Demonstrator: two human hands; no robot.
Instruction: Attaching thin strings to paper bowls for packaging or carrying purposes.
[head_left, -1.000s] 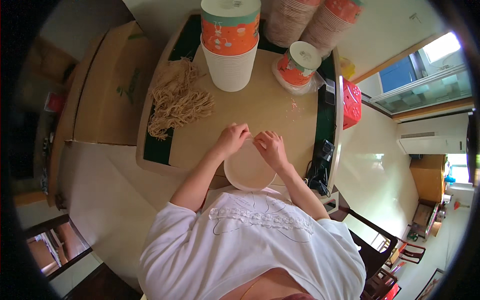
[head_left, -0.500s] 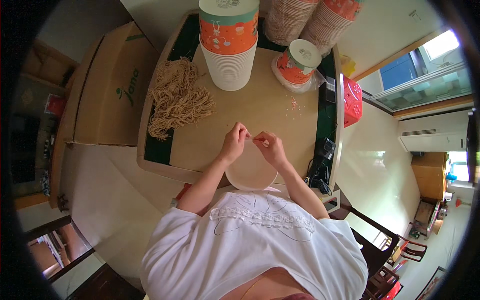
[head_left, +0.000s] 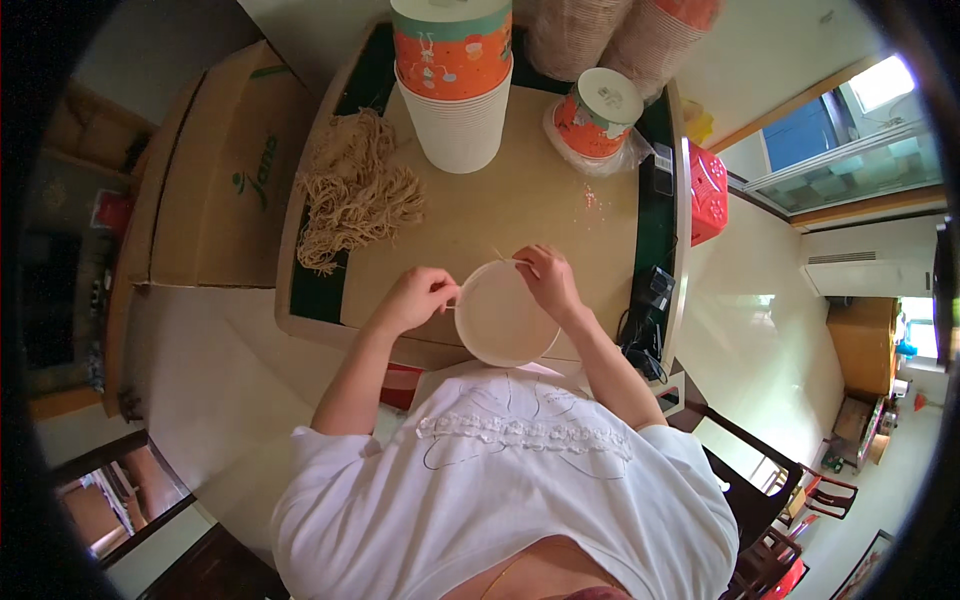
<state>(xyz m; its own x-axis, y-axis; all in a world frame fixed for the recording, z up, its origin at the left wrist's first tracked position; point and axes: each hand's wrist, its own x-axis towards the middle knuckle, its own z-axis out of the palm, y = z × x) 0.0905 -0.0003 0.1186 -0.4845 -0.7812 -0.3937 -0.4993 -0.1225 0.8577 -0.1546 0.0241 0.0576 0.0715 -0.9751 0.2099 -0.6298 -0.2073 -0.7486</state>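
1. Bowl (head_left: 503, 314): round, pale, held over the near edge of the table (head_left: 520, 205), between both hands.
2. Left hand (head_left: 418, 297): at the bowl's left rim, fingers curled and pinched on a thin pale string (head_left: 452, 300) at that rim.
3. Right hand (head_left: 545, 281): at the bowl's upper right rim, fingers closed on the rim; a thin strand end sticks up just beside the fingertips.
4. Fibre heap (head_left: 350, 190): tan, loose and tangled, on the table's left side, well apart from the hands.
5. Cup stack (head_left: 455, 75): white cups under an orange-and-green printed one, upright at the far edge of the table.
6. Small tub (head_left: 595, 115): orange with a white lid, on clear plastic wrap, right of the stack.
7. Cardboard box (head_left: 225, 170): closed, just left of the table.
8. Red crate (head_left: 708, 190): just right of the table.
9. Black device (head_left: 650, 290): with cables, on the table's right edge near the right forearm.
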